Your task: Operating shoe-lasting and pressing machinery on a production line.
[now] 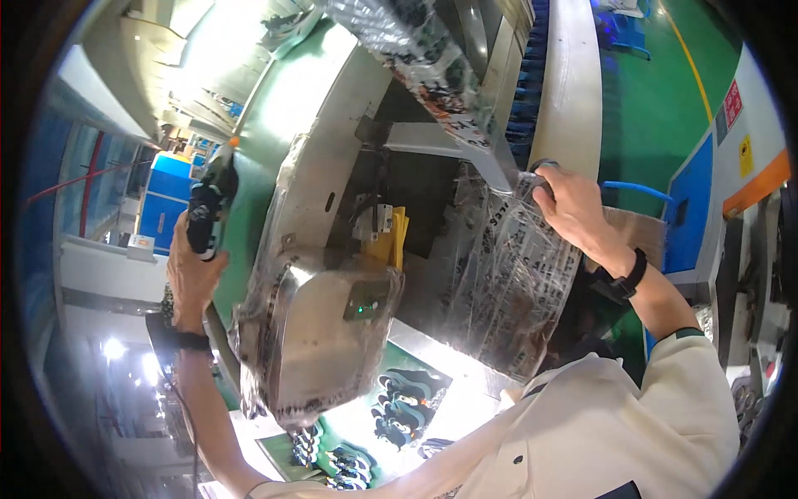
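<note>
My left hand (191,270) is closed around a dark shoe (208,212) with pale patches, holding it up beside the green conveyor belt (312,83). Across the machine, my right hand (573,208) has its fingers curled at the top edge of a plastic-wrapped panel (515,274). A small dark thing (544,165) shows at those fingertips; its kind is hidden. Close by the right hand, a pale metal bracket (453,141) ends. Between my arms stands a film-wrapped metal box (320,333) with a lit green indicator.
Several shoes (403,407) lie on a green surface at the bottom. A yellow part (397,237) sits inside the machine frame. Beyond the right hand runs a row of dark rollers (524,108) beside a pale rail (569,91). A blue and white machine (690,208) stands at right.
</note>
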`<action>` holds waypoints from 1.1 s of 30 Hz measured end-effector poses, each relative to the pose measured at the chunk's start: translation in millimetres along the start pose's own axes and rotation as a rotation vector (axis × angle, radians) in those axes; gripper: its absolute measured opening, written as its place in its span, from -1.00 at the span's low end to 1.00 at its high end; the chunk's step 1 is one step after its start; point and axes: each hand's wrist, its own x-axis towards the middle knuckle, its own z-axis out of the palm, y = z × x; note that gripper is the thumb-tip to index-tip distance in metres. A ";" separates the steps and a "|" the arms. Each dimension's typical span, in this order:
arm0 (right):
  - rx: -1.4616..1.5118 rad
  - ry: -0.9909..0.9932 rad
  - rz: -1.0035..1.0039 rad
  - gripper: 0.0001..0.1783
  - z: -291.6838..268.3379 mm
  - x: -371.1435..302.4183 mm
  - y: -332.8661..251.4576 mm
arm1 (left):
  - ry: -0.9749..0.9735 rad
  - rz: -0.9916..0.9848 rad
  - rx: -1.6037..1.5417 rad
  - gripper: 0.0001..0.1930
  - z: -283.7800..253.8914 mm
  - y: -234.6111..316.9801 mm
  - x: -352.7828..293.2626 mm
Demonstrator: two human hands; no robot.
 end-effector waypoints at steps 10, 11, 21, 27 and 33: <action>1.422 -0.119 -0.200 -0.18 -68.8 -26.2 -20.8 | -0.257 0.111 -0.905 -0.14 -48.7 249.6 -136.8; 1.449 -0.153 -0.294 -0.08 -79.8 -32.6 -22.9 | -0.300 0.101 -0.914 -0.13 -35.6 266.6 -143.0; 0.712 -0.337 -0.216 -0.14 -117.8 -91.3 -37.6 | -0.135 0.241 -0.702 -0.12 98.9 297.7 -180.5; 0.181 -0.424 -0.545 -0.22 -124.3 -47.9 -104.0 | 0.100 0.100 -0.739 0.04 116.6 317.2 -203.0; -0.021 -0.438 -0.462 -0.49 -83.1 -50.9 -104.6 | 0.203 0.105 -0.779 -0.03 117.1 321.1 -199.5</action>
